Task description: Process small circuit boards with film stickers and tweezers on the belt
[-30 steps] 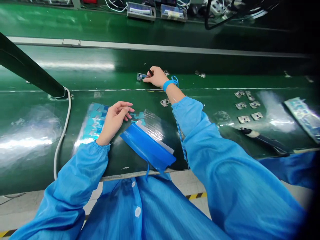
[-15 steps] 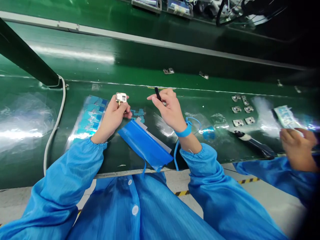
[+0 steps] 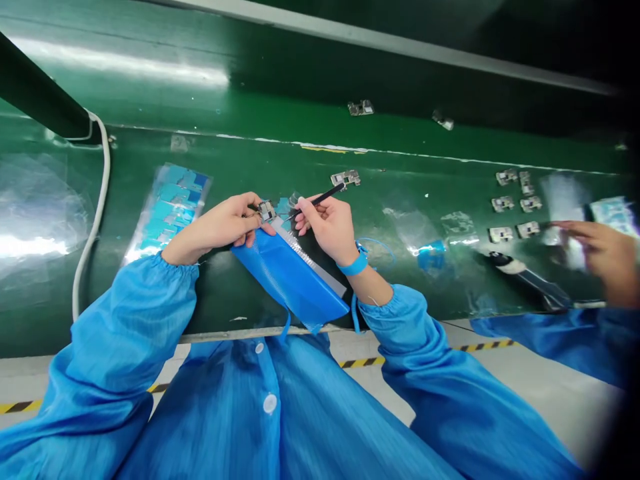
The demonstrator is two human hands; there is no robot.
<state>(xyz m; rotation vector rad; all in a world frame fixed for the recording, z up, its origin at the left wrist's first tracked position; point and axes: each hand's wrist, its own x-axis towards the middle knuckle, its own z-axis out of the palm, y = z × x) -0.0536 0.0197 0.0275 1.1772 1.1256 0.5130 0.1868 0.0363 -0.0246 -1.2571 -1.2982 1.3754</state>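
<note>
My left hand is closed on a small metal part, holding it just above the top end of a blue ridged pad on the green bench. My right hand grips thin black tweezers like a pen, their tip pointing left toward the part. A blue wrist strap with a coiled cord sits on my right wrist. A clear sheet of blue stickers lies left of my left hand.
Loose metal parts lie on the bench: one beyond my right hand, two farther back, and several in rows at right. A co-worker's hand works at far right near a black-handled tool. A white cable runs down the left.
My left hand has lowered the metal part to the blue pad's top end. My right hand has come in beside it, tweezers now pointing at the part. The view has tilted down.
</note>
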